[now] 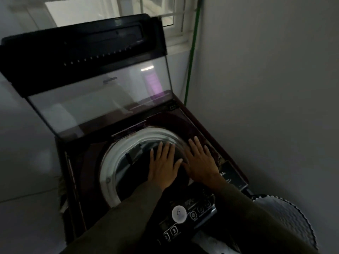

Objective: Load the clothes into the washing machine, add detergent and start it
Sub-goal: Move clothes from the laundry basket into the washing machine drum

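Nearest: dark olive sleeves (pixel 128 217) run up from the bottom edge. Between them is the black control panel (pixel 200 209) with a round white dial (pixel 179 213) and small ringed buttons. A grey scallop-edged plastic basket (pixel 286 217) sits low right, just beside the machine.

Dark maroon top-load washing machine (pixel 86 162), lid up. Both hands are over the right half of the white-rimmed drum opening (pixel 110 171).

Left hand (pixel 163 167): palm down, fingers straight and slightly spread, gripping nothing. Right hand (pixel 199 162): same pose, thumb almost touching the left thumb, fingertips reaching over the drum rim towards the deck.

Dark clothes (pixel 178 153) lie in the drum directly under and between both palms. Hands look flat on the load, but it's too dim to confirm contact or tell separate pieces. Left part of the drum shows only dark interior.

Further back: clear glass lid with black frame (pixel 102 103), tilted up. Beyond it, a white-framed window (pixel 110 10). A green pipe (pixel 190 61) runs down the grey wall corner, right of the lid.
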{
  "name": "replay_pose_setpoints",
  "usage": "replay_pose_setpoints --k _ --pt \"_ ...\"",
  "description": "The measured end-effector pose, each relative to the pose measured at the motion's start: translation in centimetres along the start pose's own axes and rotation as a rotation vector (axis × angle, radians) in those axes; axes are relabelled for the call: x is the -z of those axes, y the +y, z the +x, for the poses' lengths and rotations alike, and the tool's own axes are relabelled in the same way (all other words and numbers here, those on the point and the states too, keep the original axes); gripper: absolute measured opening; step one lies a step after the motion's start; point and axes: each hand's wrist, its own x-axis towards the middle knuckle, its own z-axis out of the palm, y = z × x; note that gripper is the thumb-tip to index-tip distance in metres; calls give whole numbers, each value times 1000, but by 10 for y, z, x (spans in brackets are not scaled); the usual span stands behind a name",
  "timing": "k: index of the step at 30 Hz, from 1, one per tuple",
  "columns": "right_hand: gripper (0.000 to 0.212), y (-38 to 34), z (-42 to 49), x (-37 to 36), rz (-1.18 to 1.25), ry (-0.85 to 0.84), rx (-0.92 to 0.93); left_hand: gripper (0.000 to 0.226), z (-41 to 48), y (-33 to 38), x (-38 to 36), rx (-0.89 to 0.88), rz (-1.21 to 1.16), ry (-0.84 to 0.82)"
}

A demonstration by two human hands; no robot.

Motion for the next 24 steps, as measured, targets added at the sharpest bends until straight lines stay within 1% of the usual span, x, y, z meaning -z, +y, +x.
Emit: replay_pose_setpoints --k 4,5,8,14,16,18,20,22,24 --pt "73 34 -25 18 12 102 -122 77 9 41 4 -116 -10 55" --pt "75 44 -32 21 15 111 -149 76 12 52 3 -137 -18 59" --pt "73 77 -56 27 45 116 -215 73 19 89 1 -213 -28 65" --pt "74 144 -116 21 104 112 -376 75 28 172 -15 -364 30 -1" --pt "80 164 -138 14 140 117 -431 75 27 200 -24 -409 47 -25" --pt "79 184 -160 4 171 91 -481 76 24 228 -35 -450 67 -41" --pt "77 200 -180 -6 193 72 -511 76 20 254 -46 -481 98 -61" --pt "83 216 -201 -17 214 56 -538 78 15 280 -58 -510 123 -92" --pt "83 231 -221 -32 223 29 -561 78 9 303 -71 -535 139 -123"
